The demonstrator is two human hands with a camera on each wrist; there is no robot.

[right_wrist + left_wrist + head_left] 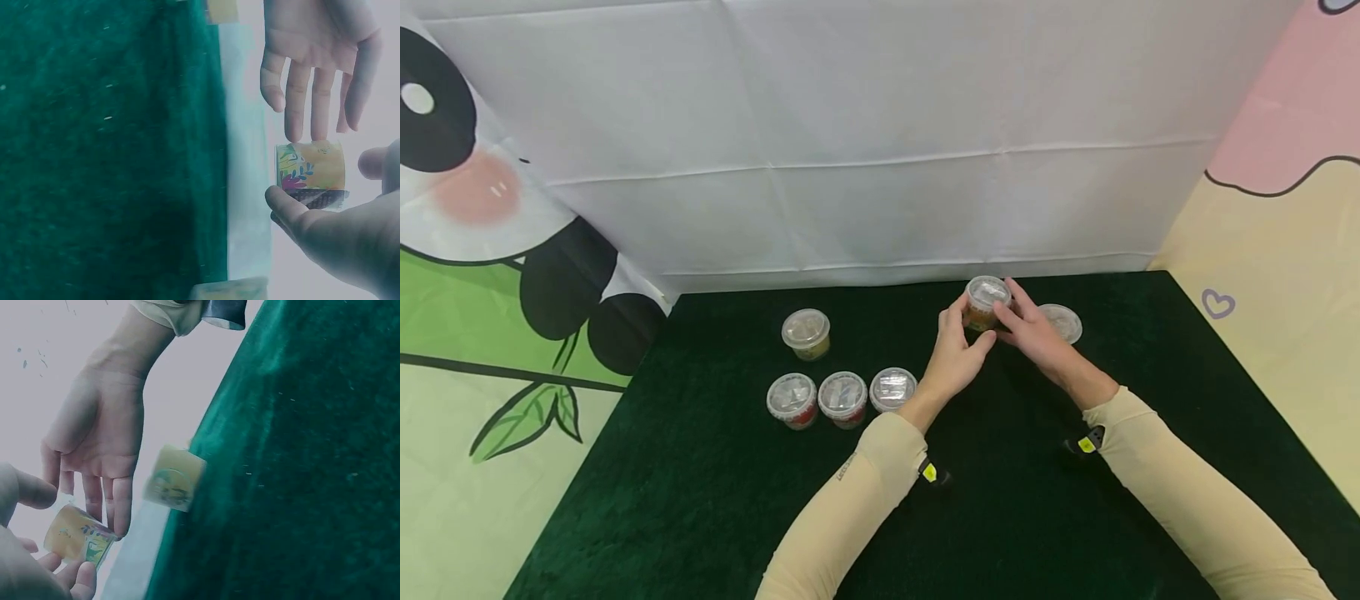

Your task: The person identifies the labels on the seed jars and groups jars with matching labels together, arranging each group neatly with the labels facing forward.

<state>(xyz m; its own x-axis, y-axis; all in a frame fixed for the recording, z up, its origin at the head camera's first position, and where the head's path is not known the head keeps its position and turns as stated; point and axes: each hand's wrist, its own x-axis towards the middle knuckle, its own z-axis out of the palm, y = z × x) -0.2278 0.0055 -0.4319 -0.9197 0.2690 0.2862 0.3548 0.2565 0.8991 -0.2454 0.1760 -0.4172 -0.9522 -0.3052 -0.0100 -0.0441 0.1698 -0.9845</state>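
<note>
A small round lidded tub (987, 302) with amber-coloured sides is held up between both hands near the table's back edge. The left hand (953, 358) holds its left side with the fingers, the thumb low in front. On the other side, the right hand (1033, 333) grips the tub, thumb near the lid's rim and a finger behind. Leaf-like printing shows on the tub (310, 175) in the right wrist view. Fingertips of both hands meet the tub (78, 537) in the left wrist view. Another lidded tub (1063, 320) stands just behind the right hand, partly covered by it.
Three lidded tubs stand in a row left of centre: a left one (792, 400), a middle one (842, 398) and a right one (892, 387) beside the left wrist. A yellowish tub (806, 332) stands behind them. White cloth (880, 208) rises behind the green table (662, 500).
</note>
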